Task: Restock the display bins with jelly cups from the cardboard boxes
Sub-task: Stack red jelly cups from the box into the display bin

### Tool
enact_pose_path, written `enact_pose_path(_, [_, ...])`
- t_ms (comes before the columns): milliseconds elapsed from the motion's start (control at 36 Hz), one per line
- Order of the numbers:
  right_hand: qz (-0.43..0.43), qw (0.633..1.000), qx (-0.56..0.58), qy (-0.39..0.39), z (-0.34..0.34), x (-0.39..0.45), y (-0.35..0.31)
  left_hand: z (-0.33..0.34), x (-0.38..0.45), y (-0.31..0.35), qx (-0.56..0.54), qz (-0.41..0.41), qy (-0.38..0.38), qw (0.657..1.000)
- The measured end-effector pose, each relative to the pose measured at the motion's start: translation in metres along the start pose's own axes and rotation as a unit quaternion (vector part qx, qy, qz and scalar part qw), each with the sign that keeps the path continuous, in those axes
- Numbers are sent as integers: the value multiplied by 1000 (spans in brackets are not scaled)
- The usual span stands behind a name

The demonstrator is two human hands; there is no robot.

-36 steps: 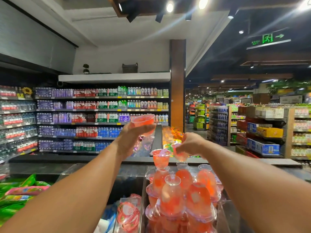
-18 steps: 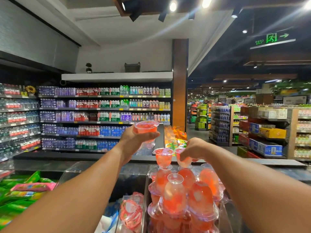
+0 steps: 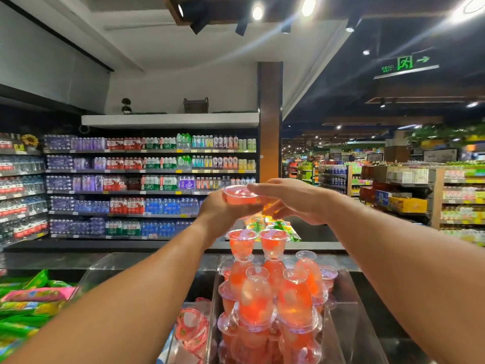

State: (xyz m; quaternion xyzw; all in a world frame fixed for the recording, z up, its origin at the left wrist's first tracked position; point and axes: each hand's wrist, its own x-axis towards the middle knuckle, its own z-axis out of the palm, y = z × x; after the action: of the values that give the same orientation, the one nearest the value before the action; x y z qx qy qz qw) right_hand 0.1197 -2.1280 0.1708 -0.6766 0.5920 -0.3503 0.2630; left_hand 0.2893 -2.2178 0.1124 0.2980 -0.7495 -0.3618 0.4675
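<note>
Head view: clear display bin [image 3: 349, 334] heaped with pink jelly cups [image 3: 256, 302], nearly full.
Left hand [image 3: 223, 208] holds one more cup [image 3: 240, 194]; right hand [image 3: 296, 200] reaches in, fingers spread, empty.

A pink jelly cup [image 3: 240, 194] with a sealed top is sitting upright in the left hand [image 3: 223, 208], raised above the display. The right hand [image 3: 296, 200] is reaching toward it with straight fingers, seemingly touching its rim. Below, a clear display bin [image 3: 338, 321] is holding a tall pile of orange-pink jelly cups [image 3: 273, 306], many lying inverted with bases up. Two upright cups [image 3: 258, 241] are standing side by side on top of the pile. In the neighbouring bin [image 3: 181, 345] on the left, a few pink cups [image 3: 191, 327] are lying tilted.
</note>
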Motion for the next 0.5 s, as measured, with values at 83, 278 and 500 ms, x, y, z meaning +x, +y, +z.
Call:
enact_pose_path(83, [2,996,-84,40,1,-7,-16,16,6,9,41,7,38,998])
enact_pose_path(278, [2,991,25,131,-6,-7,-1,47,4,25,108,12,59,992])
enact_pose_path(500, [0,984,-38,173,-18,-2,11,48,-1,27,107,20,-5,994])
